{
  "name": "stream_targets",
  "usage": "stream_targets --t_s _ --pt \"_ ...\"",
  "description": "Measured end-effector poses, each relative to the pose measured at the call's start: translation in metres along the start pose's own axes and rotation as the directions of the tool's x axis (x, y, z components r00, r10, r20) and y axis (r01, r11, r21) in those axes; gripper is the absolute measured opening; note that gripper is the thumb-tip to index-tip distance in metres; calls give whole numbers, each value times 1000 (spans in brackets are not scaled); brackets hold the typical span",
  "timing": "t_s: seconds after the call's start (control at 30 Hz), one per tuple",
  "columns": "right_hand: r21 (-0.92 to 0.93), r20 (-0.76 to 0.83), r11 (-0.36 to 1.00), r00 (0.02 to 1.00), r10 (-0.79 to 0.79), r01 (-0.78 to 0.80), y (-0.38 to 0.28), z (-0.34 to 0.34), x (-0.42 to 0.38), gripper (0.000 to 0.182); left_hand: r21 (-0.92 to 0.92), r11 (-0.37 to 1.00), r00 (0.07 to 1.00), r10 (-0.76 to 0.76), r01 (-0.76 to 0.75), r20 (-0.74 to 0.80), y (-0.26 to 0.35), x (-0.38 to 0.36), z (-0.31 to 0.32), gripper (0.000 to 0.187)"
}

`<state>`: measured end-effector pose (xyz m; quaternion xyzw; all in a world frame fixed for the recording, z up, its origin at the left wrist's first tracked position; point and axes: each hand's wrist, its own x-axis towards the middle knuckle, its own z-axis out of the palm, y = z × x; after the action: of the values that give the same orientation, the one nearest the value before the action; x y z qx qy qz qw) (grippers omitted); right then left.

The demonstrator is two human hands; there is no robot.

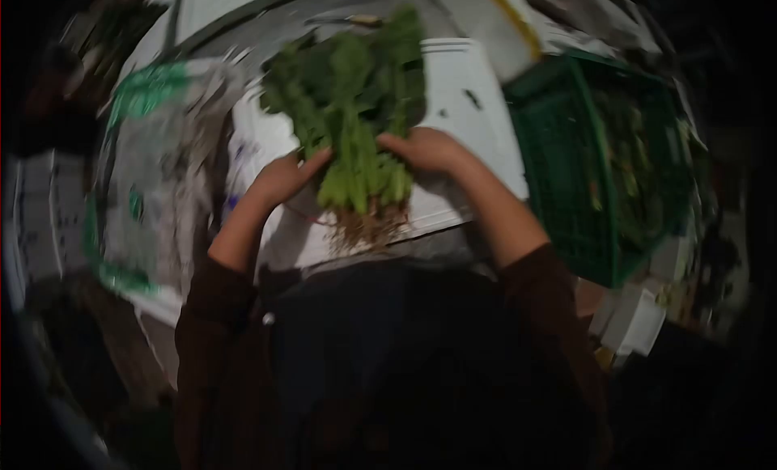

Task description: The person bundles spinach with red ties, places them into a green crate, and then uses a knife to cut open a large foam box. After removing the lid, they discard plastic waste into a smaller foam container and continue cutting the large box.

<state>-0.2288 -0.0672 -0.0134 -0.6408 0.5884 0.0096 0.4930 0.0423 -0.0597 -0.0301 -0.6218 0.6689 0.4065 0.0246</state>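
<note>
A bunch of leafy greens [354, 106] lies on a white board [477, 122], its leaves pointing away from me and its brown roots toward my body. My left hand [289, 175] is against the left side of the stems, with the thumb across them. On the right side, my right hand [423, 150] holds the stems, its thumb also on the front. The fingers of both hands are mostly hidden behind the bunch.
A green crate [609, 179] with greens inside stands at the right. Clear plastic bags with green print [166, 179] lie at the left. Beyond the leaves is a tool with a yellowish handle [364, 20]. Small dark scraps [473, 99] dot the board.
</note>
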Motion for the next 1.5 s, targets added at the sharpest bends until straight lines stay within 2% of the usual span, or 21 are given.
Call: stream_targets --t_s 0.03,0.07,0.17,0.2,0.23,0.3,0.33,0.47,0.6,0.77,0.83,0.87,0.93,1.07,1.13,1.17,1.3,1.37,1.4,1.47,1.5 --pt "-205 -46 978 998 40 -49 5 -6 6 73 71 997 998 -36 39 -45 -11 -2 -3 85" --pt "-317 -58 940 992 112 -125 15 -12 9 73 11 998 997 -56 57 -59 -9 -12 -10 81" --pt "-415 -247 905 969 -10 -96 31 -25 -10 52 -242 970 999 -1 -6 -32 -21 -37 -34 64" --pt "-419 -235 904 972 -14 -89 39 -30 -12 52 -403 913 998 -57 65 33 -26 -45 -41 45" --pt "-312 -266 949 963 -46 -41 49 -37 -25 44 -407 912 999 -48 53 22 -29 -52 -40 45" --pt "-154 -236 986 967 -95 59 64 -49 -28 27 -727 680 994 101 -91 -30 -44 -56 -35 32" --pt "-154 -234 987 968 -90 54 69 -49 -26 27 -773 621 991 107 -131 -81 -51 -54 -31 28" --pt "-216 -367 975 922 -126 47 56 -21 -32 27 -854 518 998 11 -59 -63 -58 -48 -18 26" --pt "-285 -197 958 980 -24 -34 57 7 -22 30 -913 408 998 -59 26 2 -57 -44 -10 23" --pt "-172 -361 985 928 -94 33 69 20 -9 26 -954 292 997 -49 67 55 -62 -52 -16 24" --pt "-12 -375 1000 927 -12 9 68 16 -12 27 -995 -75 989 142 58 47 -74 -53 -21 27" --pt "-14 -372 1000 928 -17 12 74 14 -10 27 -995 -78 990 137 54 43 -85 -49 -20 27" --pt "86 -454 995 891 -10 55 90 9 -6 26 -909 -417 974 215 23 -74 -107 -41 -15 30" --pt "109 -519 994 851 74 -20 100 -8 -18 23 -921 -371 971 152 -117 -185 -83 -51 -7 33" --pt "110 -542 993 835 95 -41 99 -14 -29 23 -986 -60 985 -92 -153 -147 -64 -56 0 36" --pt "143 -580 989 807 115 -39 104 -19 -33 24 -988 43 982 -118 -146 -150 -61 -54 3 35" --pt "230 -673 972 729 126 44 118 -39 -54 26 -989 96 985 -120 -113 -124 -71 -43 6 32" --pt "261 -709 961 693 126 93 115 -43 -65 26 -951 256 960 -174 -171 -220 -58 -42 9 36" --pt "241 -734 960 673 84 142 106 -44 -72 23 -951 254 959 -174 -174 -222 -50 -42 8 36" --pt "217 -758 957 651 41 193 84 -44 -80 21 -926 291 966 -14 -242 -257 -31 -43 3 38" --pt "144 -744 949 663 -83 280 69 -41 -83 18 -914 276 952 12 -298 -306 -4 -47 -3 32"
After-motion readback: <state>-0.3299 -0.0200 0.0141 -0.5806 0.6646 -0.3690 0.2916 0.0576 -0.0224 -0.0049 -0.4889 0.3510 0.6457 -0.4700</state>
